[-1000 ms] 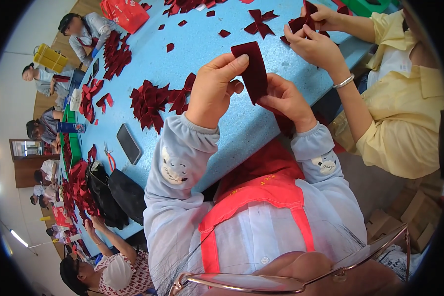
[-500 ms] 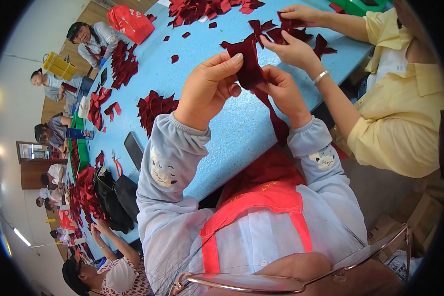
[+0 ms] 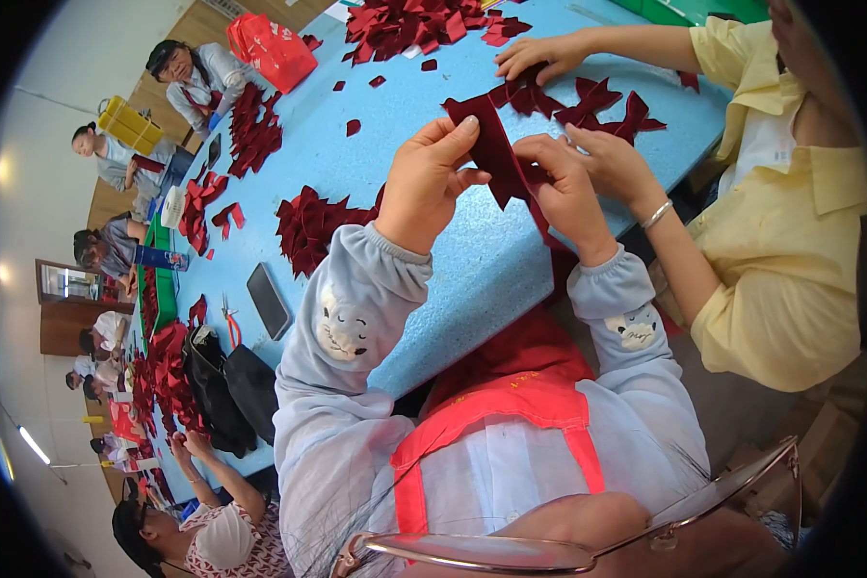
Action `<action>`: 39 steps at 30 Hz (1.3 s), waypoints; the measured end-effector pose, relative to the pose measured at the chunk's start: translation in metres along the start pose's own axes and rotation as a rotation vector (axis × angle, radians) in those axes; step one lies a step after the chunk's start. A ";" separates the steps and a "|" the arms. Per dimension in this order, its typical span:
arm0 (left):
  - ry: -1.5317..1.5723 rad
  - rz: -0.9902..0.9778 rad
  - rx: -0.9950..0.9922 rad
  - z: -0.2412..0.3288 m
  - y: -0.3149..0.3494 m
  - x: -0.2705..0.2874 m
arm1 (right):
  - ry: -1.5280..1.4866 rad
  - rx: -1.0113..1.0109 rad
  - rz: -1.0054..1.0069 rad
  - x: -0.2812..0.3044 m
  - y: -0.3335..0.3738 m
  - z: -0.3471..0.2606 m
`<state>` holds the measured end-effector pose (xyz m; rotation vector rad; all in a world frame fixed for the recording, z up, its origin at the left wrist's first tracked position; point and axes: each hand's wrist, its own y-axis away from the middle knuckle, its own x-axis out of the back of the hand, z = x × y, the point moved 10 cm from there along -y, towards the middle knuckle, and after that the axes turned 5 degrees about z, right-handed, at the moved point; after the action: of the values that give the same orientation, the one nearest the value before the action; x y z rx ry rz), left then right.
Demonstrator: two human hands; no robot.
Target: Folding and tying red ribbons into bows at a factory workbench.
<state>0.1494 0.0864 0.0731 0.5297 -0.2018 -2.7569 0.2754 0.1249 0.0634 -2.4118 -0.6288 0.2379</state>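
A dark red velvet ribbon (image 3: 488, 143) is stretched slantwise between my two hands, above the blue table. My left hand (image 3: 426, 183) pinches its upper left part between thumb and fingers. Lower on the right, my right hand (image 3: 570, 197) grips the same ribbon with curled fingers. A notched, pointed end sticks down between the hands, and more ribbon trails below my right hand toward my lap. Just beyond lie several finished-looking dark red bows (image 3: 597, 104), close to a co-worker's hands.
The blue table (image 3: 453, 279) carries red ribbon heaps (image 3: 409, 24), a pile of dark red bows (image 3: 313, 226), a phone (image 3: 269, 301), pliers (image 3: 231, 326) and a black bag (image 3: 212, 385). A co-worker in a yellow shirt (image 3: 771, 260) sits close on my right. Others sit along the left side.
The ribbon in my hands has gone from a broad folded piece to a narrower slanting strip with its notched end showing. The co-worker's far hand has come down onto the bows.
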 end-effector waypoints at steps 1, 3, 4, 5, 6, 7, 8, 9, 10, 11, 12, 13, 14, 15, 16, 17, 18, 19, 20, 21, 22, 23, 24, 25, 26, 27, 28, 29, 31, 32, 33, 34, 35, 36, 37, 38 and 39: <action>0.003 0.002 0.001 -0.002 -0.002 0.001 | -0.038 -0.032 0.045 0.002 0.000 0.001; 0.028 0.004 0.015 -0.008 -0.006 0.003 | -0.101 -0.084 0.055 -0.002 -0.002 0.000; 0.041 0.005 0.022 -0.010 -0.007 0.003 | -0.163 -0.133 0.069 -0.003 -0.004 0.001; 0.045 0.009 0.024 -0.012 -0.008 0.004 | -0.226 -0.183 0.082 -0.004 -0.005 0.006; 0.070 0.010 0.018 -0.014 -0.009 0.003 | -0.226 -0.187 0.079 -0.004 -0.004 0.009; 0.095 0.011 0.013 -0.015 -0.009 0.003 | -0.146 -0.197 0.083 -0.001 -0.001 0.017; 0.120 0.013 0.008 -0.017 -0.009 0.003 | -0.065 -0.207 0.088 0.002 0.001 0.022; 0.122 0.016 0.009 -0.020 -0.009 0.003 | 0.015 -0.215 0.092 0.004 0.002 0.026; 0.114 0.031 0.014 -0.024 -0.008 0.004 | 0.014 -0.218 0.088 0.003 0.003 0.028; 0.106 0.043 0.021 -0.028 -0.007 0.005 | 0.018 -0.175 0.091 0.002 0.003 0.021; 0.097 0.056 0.027 -0.031 -0.006 0.006 | 0.021 -0.133 0.094 0.002 0.003 0.014; 0.099 0.057 0.030 -0.032 -0.006 0.007 | 0.024 -0.090 0.096 0.002 0.003 0.009; 0.095 0.054 0.024 -0.033 -0.005 0.007 | 0.025 -0.093 0.095 0.003 0.004 0.013; 0.091 0.050 0.018 -0.033 -0.004 0.008 | 0.029 -0.085 0.080 0.004 0.007 0.019; 0.087 0.046 0.013 -0.034 -0.004 0.008 | 0.033 -0.077 0.066 0.004 0.008 0.022; 0.090 0.045 0.017 -0.037 -0.003 0.008 | 0.037 -0.070 0.052 0.003 0.009 0.023; 0.101 0.056 0.013 -0.039 -0.001 0.009 | 0.040 -0.073 0.052 0.003 0.011 0.024; 0.113 0.067 0.008 -0.041 0.001 0.010 | -0.006 -0.129 0.055 0.002 0.016 0.030; 0.124 0.077 0.003 -0.043 0.002 0.012 | -0.053 -0.184 0.059 0.000 0.019 0.034; 0.127 0.077 0.006 -0.045 0.003 0.013 | -0.101 -0.240 0.062 -0.002 0.020 0.036; 0.101 0.051 -0.001 -0.046 0.003 0.015 | -0.098 -0.243 0.062 -0.002 0.019 0.034; 0.076 0.026 -0.010 -0.047 0.004 0.016 | -0.090 -0.234 0.063 -0.001 0.016 0.031; 0.050 0.000 -0.019 -0.047 0.005 0.017 | -0.081 -0.223 0.063 -0.001 0.013 0.028; 0.052 0.000 -0.018 -0.047 0.006 0.019 | -0.074 -0.213 0.063 0.000 0.012 0.026; 0.031 -0.008 -0.006 -0.047 0.008 0.020 | -0.072 -0.215 0.064 0.001 0.013 0.025; 0.009 -0.016 0.005 -0.047 0.010 0.021 | -0.061 -0.197 -0.002 -0.003 0.015 0.022; -0.013 -0.024 0.015 -0.047 0.012 0.023 | -0.050 -0.178 -0.068 -0.008 0.017 0.019; -0.013 -0.023 0.016 -0.045 0.015 0.024 | -0.040 -0.159 -0.134 -0.014 0.020 0.017; -0.038 -0.075 0.111 -0.050 0.024 0.021 | 0.001 -0.075 -0.089 -0.012 0.018 0.012; -0.051 -0.102 0.158 -0.055 0.029 0.020 | 0.041 0.011 -0.044 -0.009 0.017 0.005; -0.051 -0.102 0.159 -0.056 0.030 0.021 | 0.082 0.097 0.001 -0.007 0.018 -0.002; -0.023 -0.129 0.180 -0.061 0.032 0.020 | 0.082 0.096 0.001 -0.009 0.020 -0.003; 0.006 -0.157 0.200 -0.066 0.034 0.019 | 0.077 0.100 0.032 -0.009 0.021 -0.005; 0.035 -0.183 0.218 -0.069 0.036 0.018 | 0.070 0.104 0.060 -0.010 0.023 -0.007; 0.035 -0.182 0.218 -0.070 0.037 0.019 | 0.064 0.108 0.088 -0.010 0.024 -0.008; 0.038 -0.179 0.215 -0.070 0.037 0.020 | 0.064 0.108 0.087 -0.012 0.025 -0.008; 0.040 -0.176 0.212 -0.070 0.038 0.021 | 0.072 0.101 0.102 -0.012 0.025 -0.007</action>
<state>0.1684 0.0381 0.0094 0.6868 -0.4625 -2.9097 0.2767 0.0977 0.0534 -2.3466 -0.4517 0.2186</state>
